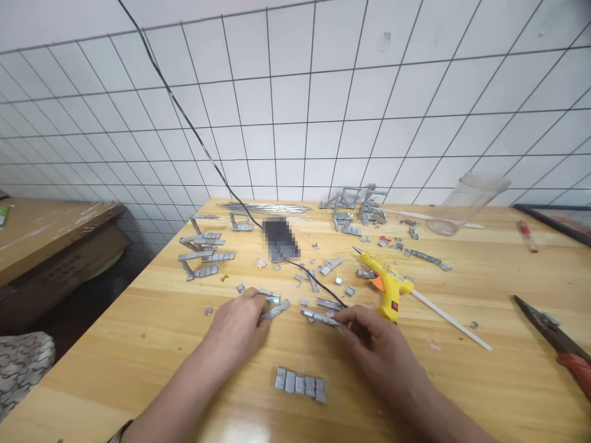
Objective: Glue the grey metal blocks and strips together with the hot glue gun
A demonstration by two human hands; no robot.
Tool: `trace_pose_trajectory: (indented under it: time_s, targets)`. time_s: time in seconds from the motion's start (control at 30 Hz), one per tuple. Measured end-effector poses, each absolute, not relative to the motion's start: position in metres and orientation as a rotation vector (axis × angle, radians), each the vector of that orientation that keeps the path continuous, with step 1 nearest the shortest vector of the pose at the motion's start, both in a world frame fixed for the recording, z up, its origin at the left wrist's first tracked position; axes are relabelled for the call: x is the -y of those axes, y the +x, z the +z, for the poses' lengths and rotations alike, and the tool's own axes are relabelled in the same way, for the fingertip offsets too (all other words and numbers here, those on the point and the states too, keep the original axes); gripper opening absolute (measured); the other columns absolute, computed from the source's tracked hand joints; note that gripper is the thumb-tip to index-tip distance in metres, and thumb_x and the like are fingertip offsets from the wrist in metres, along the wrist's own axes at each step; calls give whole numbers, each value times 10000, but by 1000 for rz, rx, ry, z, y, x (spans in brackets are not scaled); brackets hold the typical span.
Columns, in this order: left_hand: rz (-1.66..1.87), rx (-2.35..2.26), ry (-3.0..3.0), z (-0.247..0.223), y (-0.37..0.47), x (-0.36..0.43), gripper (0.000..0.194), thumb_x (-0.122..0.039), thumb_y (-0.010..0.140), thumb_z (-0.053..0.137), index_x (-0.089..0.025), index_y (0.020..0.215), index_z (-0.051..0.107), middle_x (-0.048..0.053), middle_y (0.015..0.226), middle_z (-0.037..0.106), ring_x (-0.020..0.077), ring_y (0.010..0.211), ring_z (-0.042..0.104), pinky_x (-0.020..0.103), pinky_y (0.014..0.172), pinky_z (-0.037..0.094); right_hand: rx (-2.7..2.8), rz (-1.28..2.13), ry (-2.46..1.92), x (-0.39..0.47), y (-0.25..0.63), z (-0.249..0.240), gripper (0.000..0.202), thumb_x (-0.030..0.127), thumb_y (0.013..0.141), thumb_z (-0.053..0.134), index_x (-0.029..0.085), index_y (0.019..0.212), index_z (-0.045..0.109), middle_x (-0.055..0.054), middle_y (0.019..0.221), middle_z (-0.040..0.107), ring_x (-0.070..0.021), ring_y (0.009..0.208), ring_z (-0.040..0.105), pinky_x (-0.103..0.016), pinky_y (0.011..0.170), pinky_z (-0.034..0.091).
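Observation:
My left hand (242, 317) is closed at the near middle of the table, its fingers pinching a short grey strip (277, 308) that sticks out to the right. Just behind those fingers lies another grey piece (271, 298). My right hand (378, 344) is closed too, thumb and fingertips on the right end of a longer grey strip (318, 318). A second strip (329, 304) lies behind that one, beside the black cable (325, 288). Between my forearms, nearer to me, a flat row of joined grey plates (300, 385) rests on the wood.
Right of centre lies a yellow glue gun (388, 286) with a white glue stick (452, 320). Red-handled cutters (549, 335) are at the right edge. Small grey frames (198, 249) stand at left and back. A clear plastic jar (466, 203) leans near the tiled wall. Scraps are scattered about.

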State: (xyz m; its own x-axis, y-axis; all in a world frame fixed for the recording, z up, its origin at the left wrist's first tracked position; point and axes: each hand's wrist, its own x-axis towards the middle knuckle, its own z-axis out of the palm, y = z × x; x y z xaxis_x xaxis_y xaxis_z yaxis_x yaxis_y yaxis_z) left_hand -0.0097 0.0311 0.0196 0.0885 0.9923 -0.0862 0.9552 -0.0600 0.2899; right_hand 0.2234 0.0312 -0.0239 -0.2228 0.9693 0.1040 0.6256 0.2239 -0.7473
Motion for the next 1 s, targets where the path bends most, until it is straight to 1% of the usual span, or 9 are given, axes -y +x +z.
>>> trace_pose_trajectory:
  time_s: [0.1,0.23,0.33,0.43,0.53,0.67,0.77,0.9,1.0]
  targets:
    - [475,-1705,1827,19,-19,-31,120,-261,775,540,-184,695,583,21,700,597,174,626,538,257,540,317,1968,845,-1416,-30,222,-23,163,257,820,489,210,839,644,18,584,568,-162,529,528,-261,498,408]
    - [679,-1322,1318,22,-31,-35,274,-422,762,616,-148,775,621,18,670,605,111,529,462,220,486,301,2081,795,-1391,-30,221,-24,160,198,814,494,217,846,650,7,651,634,-165,570,571,-269,533,434]
    - [737,-1160,1171,21,-35,-39,314,-425,778,630,-121,851,664,44,698,628,82,498,416,205,449,261,2150,707,-1383,-31,222,-26,162,180,819,494,219,852,647,-5,693,653,-173,592,590,-288,555,455]
    - [757,-1093,1113,18,-34,-39,290,-392,791,634,-115,868,677,43,678,630,71,488,397,198,446,250,2172,587,-1318,-32,224,-26,156,186,828,498,211,875,645,-50,821,676,-207,730,631,-334,654,500]
    - [659,-1056,1154,17,-28,-36,286,-392,804,625,-121,863,693,43,666,637,76,504,414,199,466,270,2130,470,-1215,-30,225,-24,204,209,825,535,192,1004,632,-102,1000,661,-244,912,627,-380,781,513]
    - [539,-982,1177,17,-19,-30,306,-426,795,631,-139,871,704,35,642,645,70,485,389,204,479,283,2093,493,-1072,-23,222,-19,356,210,822,582,220,1177,559,-96,1115,631,-227,1005,603,-356,848,507]
    - [525,-952,1163,17,-15,-27,290,-420,792,639,-139,817,704,33,636,645,61,471,374,200,470,276,2077,548,-991,-19,216,-18,307,170,811,607,243,1108,593,-63,1030,668,-215,983,610,-334,841,501]
    - [617,-948,1090,13,-12,-28,320,-429,804,628,-122,845,708,38,629,633,61,470,413,187,448,289,2014,684,-991,-18,210,-17,119,132,816,595,225,875,639,-9,761,650,-167,737,618,-280,707,499]
    - [765,-923,929,8,-10,-29,354,-439,792,645,-108,905,703,53,670,644,68,505,477,179,472,338,1923,797,-1061,-18,206,-15,83,142,816,583,213,789,615,17,684,606,-139,633,578,-243,617,474]
